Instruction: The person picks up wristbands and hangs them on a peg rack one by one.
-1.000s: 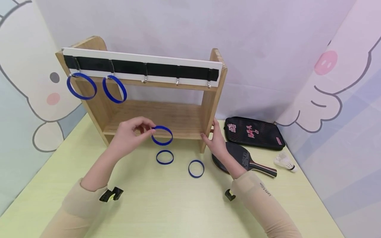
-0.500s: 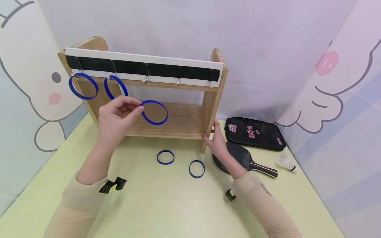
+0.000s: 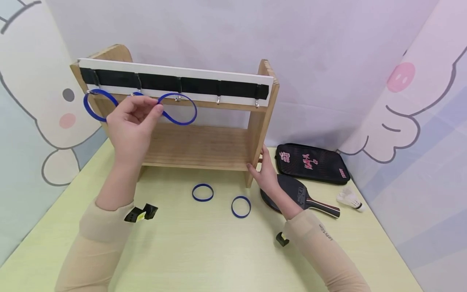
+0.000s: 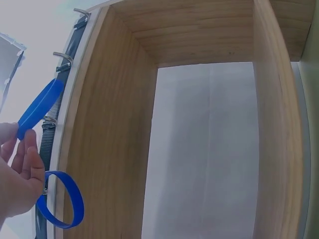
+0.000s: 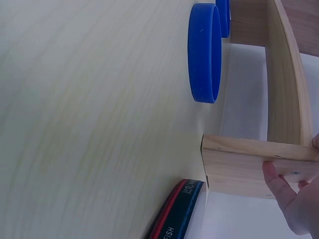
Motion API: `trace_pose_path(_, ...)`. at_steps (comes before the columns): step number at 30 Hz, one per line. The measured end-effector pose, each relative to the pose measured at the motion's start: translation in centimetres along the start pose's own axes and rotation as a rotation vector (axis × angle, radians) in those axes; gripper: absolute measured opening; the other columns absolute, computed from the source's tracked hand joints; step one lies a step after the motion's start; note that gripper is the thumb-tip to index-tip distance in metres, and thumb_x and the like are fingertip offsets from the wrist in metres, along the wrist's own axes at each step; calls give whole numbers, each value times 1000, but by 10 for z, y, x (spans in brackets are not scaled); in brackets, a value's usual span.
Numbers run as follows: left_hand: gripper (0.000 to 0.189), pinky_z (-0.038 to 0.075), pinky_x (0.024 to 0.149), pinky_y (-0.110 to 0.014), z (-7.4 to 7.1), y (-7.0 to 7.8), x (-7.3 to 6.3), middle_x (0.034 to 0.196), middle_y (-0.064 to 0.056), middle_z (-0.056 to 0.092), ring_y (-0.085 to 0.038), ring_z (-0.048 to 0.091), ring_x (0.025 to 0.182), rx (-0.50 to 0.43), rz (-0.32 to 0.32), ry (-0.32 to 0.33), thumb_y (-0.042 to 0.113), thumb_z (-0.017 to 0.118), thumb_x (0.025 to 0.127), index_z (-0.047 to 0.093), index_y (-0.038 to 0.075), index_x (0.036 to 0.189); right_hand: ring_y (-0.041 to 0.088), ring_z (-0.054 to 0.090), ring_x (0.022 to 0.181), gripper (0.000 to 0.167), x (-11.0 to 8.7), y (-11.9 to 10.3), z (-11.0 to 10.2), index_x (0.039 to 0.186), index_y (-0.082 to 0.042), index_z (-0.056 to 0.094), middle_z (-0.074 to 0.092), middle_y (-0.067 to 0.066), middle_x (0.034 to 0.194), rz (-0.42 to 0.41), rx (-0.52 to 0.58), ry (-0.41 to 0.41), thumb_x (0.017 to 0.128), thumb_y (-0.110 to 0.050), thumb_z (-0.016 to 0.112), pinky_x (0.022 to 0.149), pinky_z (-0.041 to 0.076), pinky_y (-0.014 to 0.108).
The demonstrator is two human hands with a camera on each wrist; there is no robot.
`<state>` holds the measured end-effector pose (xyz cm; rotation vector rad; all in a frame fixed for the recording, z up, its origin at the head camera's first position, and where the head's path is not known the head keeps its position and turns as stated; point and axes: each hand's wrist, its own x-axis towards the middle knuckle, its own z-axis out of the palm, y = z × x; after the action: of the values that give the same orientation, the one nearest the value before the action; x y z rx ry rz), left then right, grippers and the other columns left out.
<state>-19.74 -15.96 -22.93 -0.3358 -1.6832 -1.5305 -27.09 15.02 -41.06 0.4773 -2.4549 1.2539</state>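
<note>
My left hand [image 3: 130, 121] pinches a thin blue wristband [image 3: 181, 123] between thumb and fingertips, in front of the middle metal hook [image 3: 178, 97] on the shelf's black strip. In the left wrist view the held wristband [image 4: 41, 108] is tilted close to a hook. Another blue wristband [image 3: 89, 109] hangs from the leftmost hook, and one more [image 4: 74, 199] hangs on the second hook, mostly hidden behind my left hand in the head view. My right hand [image 3: 266, 174] grips the right side panel of the wooden shelf [image 3: 258, 134], thumb on its front edge.
Two blue wristbands [image 3: 202, 199] lie on the pale table in front of the shelf. At the right are a table tennis paddle [image 3: 292, 192], a black zip case [image 3: 311, 162] and a shuttlecock [image 3: 349, 198]. Printed curtains stand around the table.
My left hand has lifted the wristband up and leftward, from low in front of the shelf to hook height. My right hand stays on the side panel.
</note>
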Motion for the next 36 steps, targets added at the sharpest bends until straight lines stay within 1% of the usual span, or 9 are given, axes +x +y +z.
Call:
trace_pose_path(3,13,46,65,-17,1,1,2,84,4,68,-12,59,73,-2,-41,-5,6,72,81,70,2,94,31,58,105,78,0,0,0,150,-20,13,38,13,142,-5,0,1,90,-10,62,68,57,38)
trace_pose_path(6,13,48,69,-16,1,1,2,86,4,67,-12,61,75,18,-54,-19,8,72,82,70,3,94,31,58,104,79,0,0,0,150,-20,13,38,13,142,-9,0,6,89,-10,62,69,57,38)
trace_pose_path(10,14,48,68,-15,2,-5,-1,85,6,66,-10,61,75,68,-34,-31,9,72,83,70,1,94,31,58,104,79,0,-1,1,150,-20,13,39,13,142,-7,-2,9,89,-11,62,69,56,39)
trace_pose_path(15,21,44,65,-15,2,-19,-4,84,12,64,-7,59,73,172,4,-23,11,72,83,68,-3,97,31,58,103,79,0,-1,1,150,-21,13,38,12,143,-6,0,7,89,-11,62,70,56,40)
trace_pose_path(18,22,44,68,-14,2,-25,-6,88,3,67,-5,58,75,249,37,-17,13,72,83,68,-1,100,31,58,103,78,0,-1,0,150,-21,13,39,13,142,-6,-4,7,90,-11,62,71,56,41)
trace_pose_path(22,21,44,69,-12,2,-27,-8,94,-10,68,-4,56,78,326,105,-6,12,72,83,69,0,100,32,58,104,79,0,-2,0,150,-20,13,39,13,141,-4,-6,6,89,-10,63,70,56,40)
trace_pose_path(29,18,46,69,-13,-1,-23,-16,102,-10,68,-3,58,85,311,267,3,11,72,83,69,-4,94,31,58,104,79,0,-2,1,150,-21,14,39,12,142,9,-2,6,89,-10,63,67,56,38)
trace_pose_path(33,15,45,70,-14,-1,-25,-24,100,-11,68,-11,60,87,322,323,-32,5,72,81,68,-4,93,31,57,105,78,0,-2,1,149,-20,14,38,13,142,8,-1,5,89,-11,63,67,56,39)
trace_pose_path(36,17,43,71,-16,-1,-30,-32,101,-12,68,-17,59,87,343,344,-93,4,73,81,68,-3,95,31,57,105,78,0,-1,0,149,-20,14,38,13,142,6,0,4,89,-11,62,68,57,39)
